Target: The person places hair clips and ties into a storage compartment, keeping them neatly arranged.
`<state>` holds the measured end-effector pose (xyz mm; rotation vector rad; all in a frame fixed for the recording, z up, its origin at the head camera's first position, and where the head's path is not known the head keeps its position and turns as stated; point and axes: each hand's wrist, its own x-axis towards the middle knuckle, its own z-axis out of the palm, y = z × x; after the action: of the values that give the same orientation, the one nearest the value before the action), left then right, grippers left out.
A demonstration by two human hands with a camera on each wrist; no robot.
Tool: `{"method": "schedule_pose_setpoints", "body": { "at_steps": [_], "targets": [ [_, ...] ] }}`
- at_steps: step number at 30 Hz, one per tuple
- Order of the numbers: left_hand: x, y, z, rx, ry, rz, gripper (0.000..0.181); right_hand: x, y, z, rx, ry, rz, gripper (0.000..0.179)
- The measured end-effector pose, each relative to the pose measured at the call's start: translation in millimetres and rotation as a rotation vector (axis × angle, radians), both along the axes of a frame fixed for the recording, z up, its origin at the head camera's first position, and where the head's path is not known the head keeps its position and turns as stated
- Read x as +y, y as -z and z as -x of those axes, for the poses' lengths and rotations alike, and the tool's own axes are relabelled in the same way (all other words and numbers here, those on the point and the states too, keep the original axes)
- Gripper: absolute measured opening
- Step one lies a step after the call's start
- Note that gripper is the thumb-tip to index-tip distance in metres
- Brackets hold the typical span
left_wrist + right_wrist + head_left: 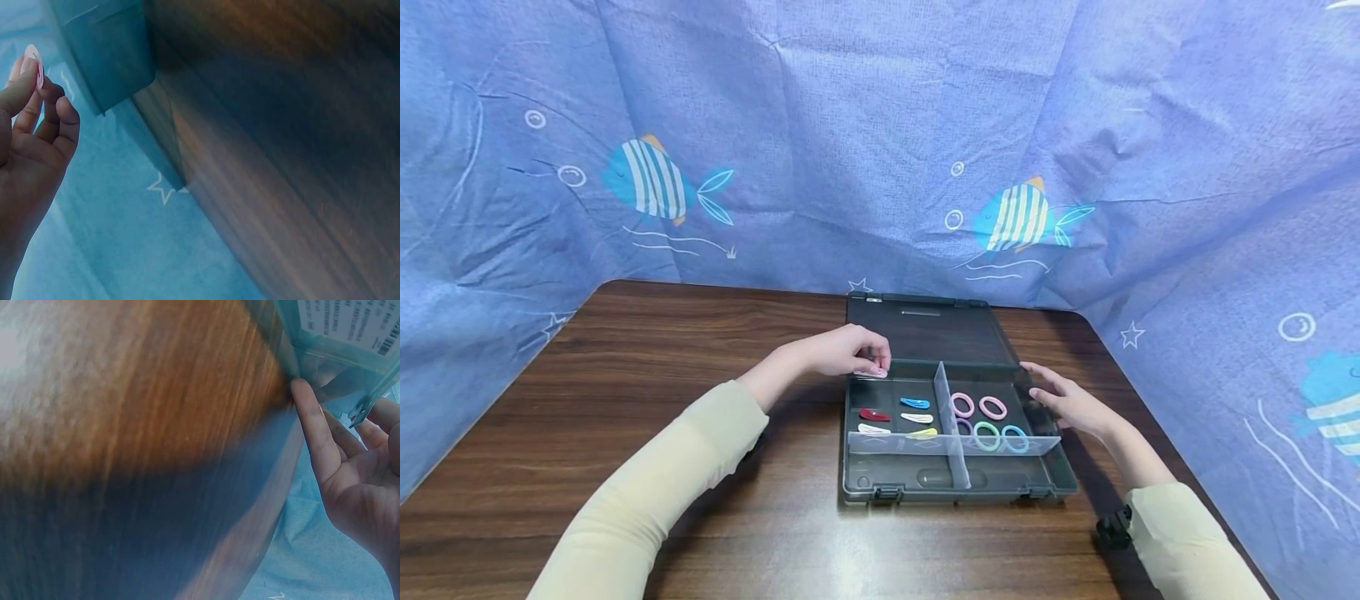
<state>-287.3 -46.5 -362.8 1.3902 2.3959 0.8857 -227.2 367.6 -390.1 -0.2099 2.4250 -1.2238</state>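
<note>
A dark translucent storage box (901,468) lies with its lid (925,329) folded back. My left hand (850,350) pinches a pink hair clip (39,65) between thumb and fingertips, over the box's back left corner. Below it, the back left compartment holds several hair clips, among them a red one (874,414), a blue one (915,402) and a yellow one (922,433). Several hair ties, including a green one (987,436), lie in the back right compartment. My right hand (1078,407) rests at the box's right side, fingers fairly straight, thumb near the rim.
Clear dividers (880,443) split the box into compartments. Under it is a dark brown wooden table (700,325). A blue fish-patterned cloth (865,150) hangs behind the table and along its sides. A printed label (350,322) shows on the box in the right wrist view.
</note>
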Motion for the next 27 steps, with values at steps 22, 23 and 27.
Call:
{"method": "schedule_pose_setpoints", "body": {
  "at_steps": [22, 23, 27],
  "targets": [
    [19.5, 22.3, -5.4, 0.201, -0.035, 0.205, 0.010, 1, 0.4, 0.7, -0.010, 0.003, -0.005, 0.059],
    [19.9, 22.6, -6.0, 0.216, -0.036, 0.224, 0.010, 1, 0.5, 0.7, -0.010, 0.002, -0.005, 0.059],
    [22.0, 24.5, -7.6, 0.254, -0.037, 0.272, 0.010, 1, 1.2, 0.6, -0.009, 0.004, -0.004, 0.059]
  ]
}}
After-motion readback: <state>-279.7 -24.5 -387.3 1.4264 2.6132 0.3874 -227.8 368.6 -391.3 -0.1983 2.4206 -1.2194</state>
